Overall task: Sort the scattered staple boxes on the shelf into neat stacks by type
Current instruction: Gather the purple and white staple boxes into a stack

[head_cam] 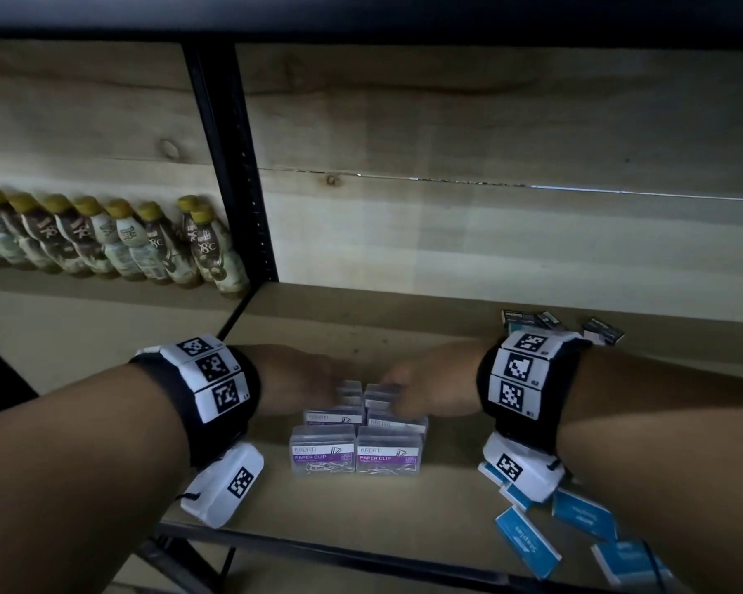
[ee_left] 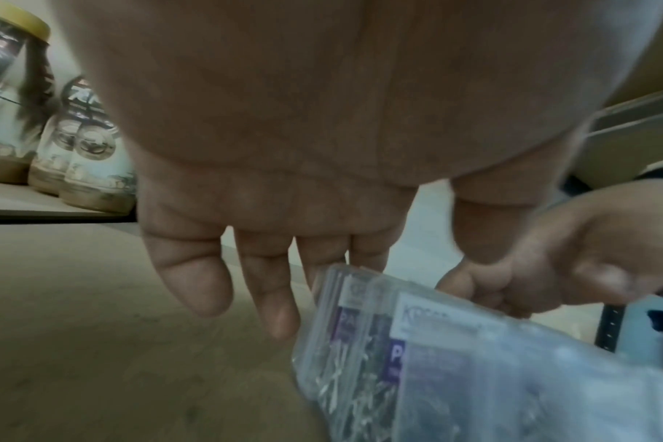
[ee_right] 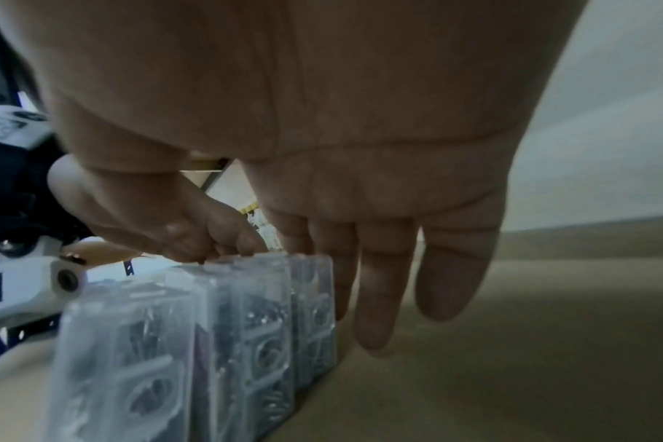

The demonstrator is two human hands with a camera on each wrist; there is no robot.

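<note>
Clear paper clip boxes (head_cam: 322,454) with purple labels stand on edge in two side-by-side rows at the middle of the shelf board (head_cam: 361,512). My left hand (head_cam: 309,379) reaches to the far end of the left row, and its straight fingers (ee_left: 269,284) hang beside and behind the boxes (ee_left: 436,359). My right hand (head_cam: 421,392) is at the far end of the right row, with straight fingers (ee_right: 379,293) along the boxes (ee_right: 224,329). Blue staple boxes (head_cam: 528,542) lie scattered at the front right, under my right forearm. Dark staple boxes (head_cam: 528,319) lie at the back right.
A row of yellow-capped bottles (head_cam: 125,246) stands on the neighbouring shelf to the left, beyond a black upright post (head_cam: 237,165). The back wall is pale wood planks. Bare board lies left of the paper clip boxes and behind them. The shelf's front edge is a dark rail.
</note>
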